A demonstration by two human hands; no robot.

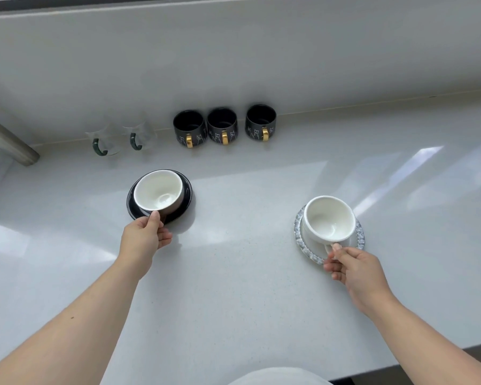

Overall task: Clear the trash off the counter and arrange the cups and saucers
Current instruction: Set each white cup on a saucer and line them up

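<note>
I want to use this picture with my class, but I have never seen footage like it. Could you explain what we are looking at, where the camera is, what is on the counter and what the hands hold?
There is no machine here: a person wears a camera on the head, looking down at their own two bare hands over a white counter. The left hand holds the handle of a brown cup on a black saucer. The right hand pinches the handle of a white cup on a patterned saucer. Along the back wall stand three black mugs with gold handles and two clear glass cups. No trash is visible.
</note>
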